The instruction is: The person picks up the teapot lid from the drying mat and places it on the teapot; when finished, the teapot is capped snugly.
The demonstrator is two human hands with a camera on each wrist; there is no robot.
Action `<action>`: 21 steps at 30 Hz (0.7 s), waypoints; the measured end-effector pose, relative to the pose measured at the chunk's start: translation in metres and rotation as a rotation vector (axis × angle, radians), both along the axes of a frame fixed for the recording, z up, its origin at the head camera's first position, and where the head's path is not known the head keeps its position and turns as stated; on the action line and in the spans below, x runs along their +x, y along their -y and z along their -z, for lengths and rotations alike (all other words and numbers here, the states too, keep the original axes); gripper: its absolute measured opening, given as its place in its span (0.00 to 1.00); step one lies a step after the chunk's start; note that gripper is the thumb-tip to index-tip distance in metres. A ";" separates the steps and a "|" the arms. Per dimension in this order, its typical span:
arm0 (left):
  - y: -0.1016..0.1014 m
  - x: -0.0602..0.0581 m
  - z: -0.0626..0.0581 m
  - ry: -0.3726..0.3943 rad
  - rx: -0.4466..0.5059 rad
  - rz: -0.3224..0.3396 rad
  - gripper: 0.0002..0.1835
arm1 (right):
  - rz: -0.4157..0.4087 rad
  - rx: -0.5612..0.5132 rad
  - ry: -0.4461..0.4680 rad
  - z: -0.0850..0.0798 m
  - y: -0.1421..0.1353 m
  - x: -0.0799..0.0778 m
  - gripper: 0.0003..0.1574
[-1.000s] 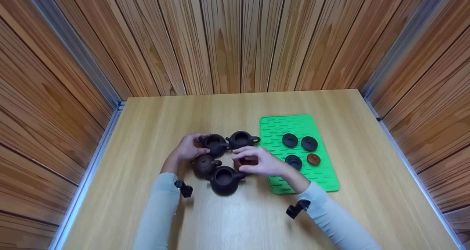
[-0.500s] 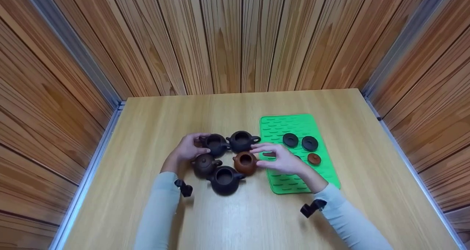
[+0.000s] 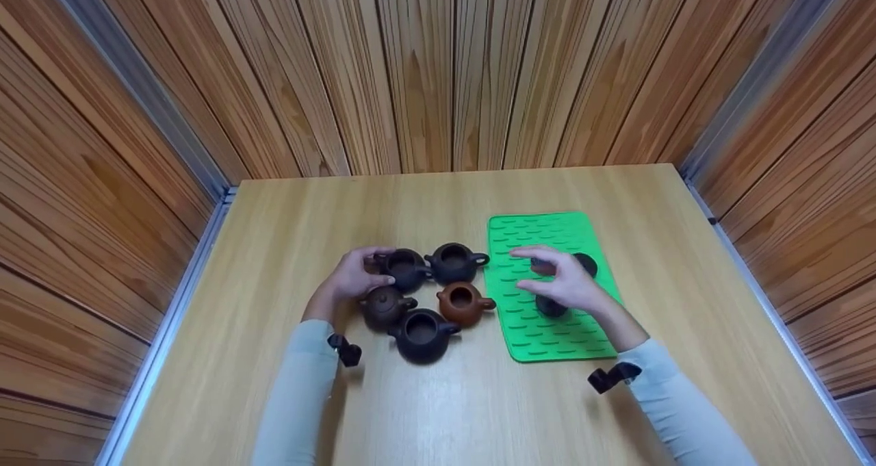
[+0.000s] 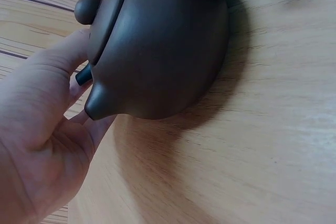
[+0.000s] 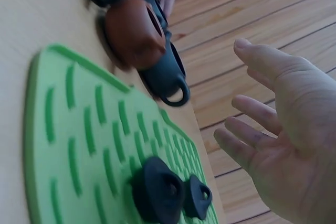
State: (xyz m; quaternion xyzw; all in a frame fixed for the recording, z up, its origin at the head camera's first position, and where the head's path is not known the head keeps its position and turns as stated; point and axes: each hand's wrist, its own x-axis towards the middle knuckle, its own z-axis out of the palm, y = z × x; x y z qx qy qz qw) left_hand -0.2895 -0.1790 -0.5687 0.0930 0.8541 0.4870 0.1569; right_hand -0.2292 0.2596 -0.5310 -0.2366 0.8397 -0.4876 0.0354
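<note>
My left hand [image 3: 356, 274] grips a lidless black teapot [image 3: 405, 272] at its spout side, thumb near and fingers beyond. In the left wrist view the lidded dark brown teapot [image 4: 163, 45] hides much of that grip. My right hand [image 3: 561, 278] hovers over the green mat [image 3: 547, 336] with thumb and fingers spread and nothing between them. Below it lie dark teapot lids; one lid [image 3: 550, 307] shows under the palm and another [image 3: 586, 264] beyond the knuckles. The right wrist view shows two lids [image 5: 157, 190] standing knob up on the mat. The reddish-brown lid is hidden by the hand.
A reddish-brown lidless teapot [image 3: 461, 304] stands left of the mat. Another black lidless teapot [image 3: 454, 263] is behind it, its handle by the mat's edge. A larger black lidless teapot [image 3: 422, 337] stands nearest the front. Wooden panels [image 3: 424, 76] wall off the table's back.
My right hand has moved right from over the reddish-brown teapot to above the mat's lids, uncovering that teapot. My left hand has kept its place on the black teapot.
</note>
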 end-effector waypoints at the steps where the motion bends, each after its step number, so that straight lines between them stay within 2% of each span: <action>1: 0.000 0.000 0.000 -0.005 -0.001 0.001 0.31 | 0.015 0.010 -0.004 -0.001 -0.003 -0.001 0.33; 10: -0.001 0.001 0.000 -0.019 -0.006 0.003 0.31 | 0.070 0.060 -0.051 -0.006 -0.026 -0.014 0.33; 21: -0.002 0.002 -0.002 -0.012 -0.006 -0.005 0.32 | 0.135 0.144 -0.080 0.009 -0.047 -0.032 0.36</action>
